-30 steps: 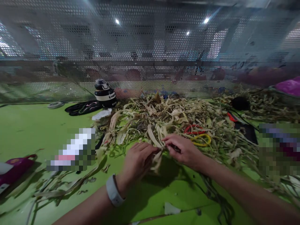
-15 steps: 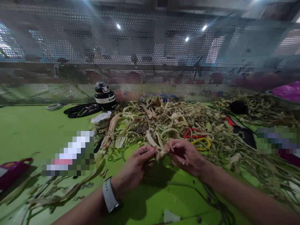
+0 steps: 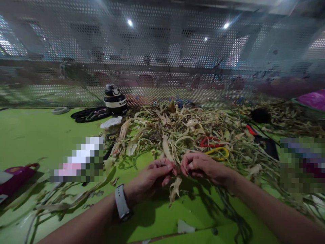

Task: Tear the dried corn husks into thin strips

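Thumb and fingers of my left hand [image 3: 158,172] pinch a pale dried leaf strip [image 3: 167,148], which looks like a husk. Its upper part stands up beyond the fingertips, and a crumpled end [image 3: 175,189] dangles below them. Close by on the right is my right hand [image 3: 201,166], its fingers curled and thumb pressed in; what they hold, if anything, is hidden. A heap of dried leaves and stems [image 3: 154,125] lies just beyond both hands. Yellow-handled scissors [image 3: 219,154] and a red loop-shaped handle [image 3: 209,141] rest at the heap's near right.
A black bottle [image 3: 115,101] stands at the back, before a perforated metal screen [image 3: 157,47]. White tissue [image 3: 111,122] and a black flat item [image 3: 88,115] lie left of the heap. A purple object [image 3: 16,178] is at far left on the green table [image 3: 50,127].
The crumpled end of the strip now hangs lower beneath my left fingers. My right fingers have drawn slightly apart from the left ones and curled more. The view has tilted a little.
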The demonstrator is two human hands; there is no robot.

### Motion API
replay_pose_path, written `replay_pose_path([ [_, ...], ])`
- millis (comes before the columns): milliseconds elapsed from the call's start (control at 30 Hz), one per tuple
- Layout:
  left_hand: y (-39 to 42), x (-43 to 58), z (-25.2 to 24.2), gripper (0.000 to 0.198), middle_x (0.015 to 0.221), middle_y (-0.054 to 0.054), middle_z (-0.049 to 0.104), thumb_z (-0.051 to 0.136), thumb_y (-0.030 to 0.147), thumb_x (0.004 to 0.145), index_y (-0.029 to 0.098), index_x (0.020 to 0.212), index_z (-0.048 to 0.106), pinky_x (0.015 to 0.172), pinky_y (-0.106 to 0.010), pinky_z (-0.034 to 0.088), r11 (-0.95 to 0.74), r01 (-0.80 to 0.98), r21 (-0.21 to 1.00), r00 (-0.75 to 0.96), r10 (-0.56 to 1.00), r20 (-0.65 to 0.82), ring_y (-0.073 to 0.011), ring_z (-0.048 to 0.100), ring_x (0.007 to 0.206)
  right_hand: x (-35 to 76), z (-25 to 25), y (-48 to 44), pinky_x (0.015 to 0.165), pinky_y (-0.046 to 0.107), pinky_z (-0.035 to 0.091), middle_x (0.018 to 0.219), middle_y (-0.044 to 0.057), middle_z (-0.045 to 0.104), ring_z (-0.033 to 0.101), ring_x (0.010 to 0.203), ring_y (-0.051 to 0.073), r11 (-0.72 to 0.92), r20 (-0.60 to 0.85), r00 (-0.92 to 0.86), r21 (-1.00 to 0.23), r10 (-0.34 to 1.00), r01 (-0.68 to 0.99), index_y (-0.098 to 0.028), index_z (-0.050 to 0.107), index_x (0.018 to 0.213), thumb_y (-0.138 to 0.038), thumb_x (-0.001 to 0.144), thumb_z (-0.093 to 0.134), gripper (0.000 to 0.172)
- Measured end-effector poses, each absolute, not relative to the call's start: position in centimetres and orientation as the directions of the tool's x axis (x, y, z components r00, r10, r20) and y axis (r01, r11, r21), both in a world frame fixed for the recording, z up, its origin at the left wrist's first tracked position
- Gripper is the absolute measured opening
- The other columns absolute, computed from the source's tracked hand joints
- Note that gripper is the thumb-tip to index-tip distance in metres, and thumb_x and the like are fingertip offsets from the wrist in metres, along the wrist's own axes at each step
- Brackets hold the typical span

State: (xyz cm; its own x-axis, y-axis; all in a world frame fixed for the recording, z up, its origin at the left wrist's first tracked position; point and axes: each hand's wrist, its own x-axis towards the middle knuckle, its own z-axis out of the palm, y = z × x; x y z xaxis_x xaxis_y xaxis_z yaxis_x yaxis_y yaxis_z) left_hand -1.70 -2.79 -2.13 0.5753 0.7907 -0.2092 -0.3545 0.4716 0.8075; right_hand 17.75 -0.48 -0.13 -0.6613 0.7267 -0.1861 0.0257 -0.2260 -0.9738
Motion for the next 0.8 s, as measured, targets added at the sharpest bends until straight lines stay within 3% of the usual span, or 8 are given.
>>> replay_pose_path([
  [100, -2.7, -1.7, -2.2, 0.017, 0.063, 0.000, 0.059, 0.070, 0.024, 0.070, 0.011, 0.067, 0.061, 0.039, -0.013, 0.024, 0.490, -0.357, 0.795, 0.576, 0.786, -0.226, -0.0010, 0.040, 0.041, 17.9, -0.5, -0.4, 0.040, 0.016, 0.022, 0.066, -0.001, 0.058, 0.036, 0.044, 0.004, -0.201, -0.192, -0.666, -0.978, 0.721, 0.065, -0.014, 0.055, 0.067, -0.014, 0.067, 0.048, 0.007],
  [233, -2.5, -1.8, -2.5, 0.020, 0.054, 0.000, 0.057, 0.068, 0.028, 0.072, 0.011, 0.067, 0.060, 0.038, -0.013, 0.023, 0.532, -0.345, 0.773, 0.595, 0.761, -0.258, -0.0017, 0.039, 0.040, 17.8, -0.6, -0.5, 0.046, 0.019, 0.034, 0.079, 0.001, 0.057, 0.044, 0.049, 0.006, -0.156, -0.154, -0.658, -0.986, 0.737, 0.057, -0.014, 0.054, 0.068, -0.016, 0.069, 0.050, 0.004],
  [333, -2.4, -1.9, -2.5, 0.017, 0.055, 0.002, 0.057, 0.070, 0.022, 0.071, 0.011, 0.066, 0.058, 0.039, -0.011, 0.024, 0.520, -0.369, 0.770, 0.567, 0.783, -0.257, 0.0000, 0.039, 0.040, 17.8, -0.2, -0.4, 0.061, 0.024, 0.040, 0.087, 0.003, 0.055, 0.050, 0.068, 0.011, 0.119, 0.022, -0.606, -0.986, 0.795, 0.120, -0.015, 0.053, 0.062, -0.014, 0.068, 0.050, 0.007],
  [433, -2.4, -2.1, -2.3, 0.014, 0.057, 0.002, 0.056, 0.071, 0.020, 0.070, 0.011, 0.071, 0.060, 0.038, -0.011, 0.024, 0.521, -0.335, 0.785, 0.558, 0.781, -0.280, -0.0001, 0.041, 0.041, 17.9, 0.3, -0.5, 0.069, 0.027, 0.039, 0.082, 0.003, 0.052, 0.049, 0.077, 0.015, 0.356, 0.181, -0.554, -0.907, 0.813, 0.225, -0.016, 0.055, 0.066, -0.013, 0.071, 0.049, 0.009],
  [600, -2.6, -2.0, -2.1, 0.020, 0.057, 0.003, 0.055, 0.075, 0.022, 0.064, 0.012, 0.073, 0.059, 0.035, -0.012, 0.023, 0.485, -0.207, 0.850, 0.533, 0.784, -0.318, -0.0017, 0.044, 0.042, 17.6, 0.2, -1.3, 0.066, 0.025, 0.040, 0.086, 0.003, 0.051, 0.049, 0.077, 0.014, 0.537, 0.302, -0.558, -0.778, 0.773, 0.325, -0.017, 0.055, 0.071, -0.008, 0.072, 0.050, 0.010],
  [800, -3.0, -1.6, -2.2, 0.029, 0.063, 0.003, 0.056, 0.077, 0.027, 0.061, 0.013, 0.077, 0.057, 0.041, -0.013, 0.035, 0.390, -0.060, 0.919, 0.546, 0.784, -0.297, -0.0057, 0.053, 0.050, 16.9, -0.3, -2.4, 0.062, 0.024, 0.040, 0.091, 0.004, 0.049, 0.048, 0.073, 0.012, 0.600, 0.350, -0.563, -0.717, 0.749, 0.354, -0.016, 0.054, 0.074, -0.006, 0.071, 0.049, 0.012],
])
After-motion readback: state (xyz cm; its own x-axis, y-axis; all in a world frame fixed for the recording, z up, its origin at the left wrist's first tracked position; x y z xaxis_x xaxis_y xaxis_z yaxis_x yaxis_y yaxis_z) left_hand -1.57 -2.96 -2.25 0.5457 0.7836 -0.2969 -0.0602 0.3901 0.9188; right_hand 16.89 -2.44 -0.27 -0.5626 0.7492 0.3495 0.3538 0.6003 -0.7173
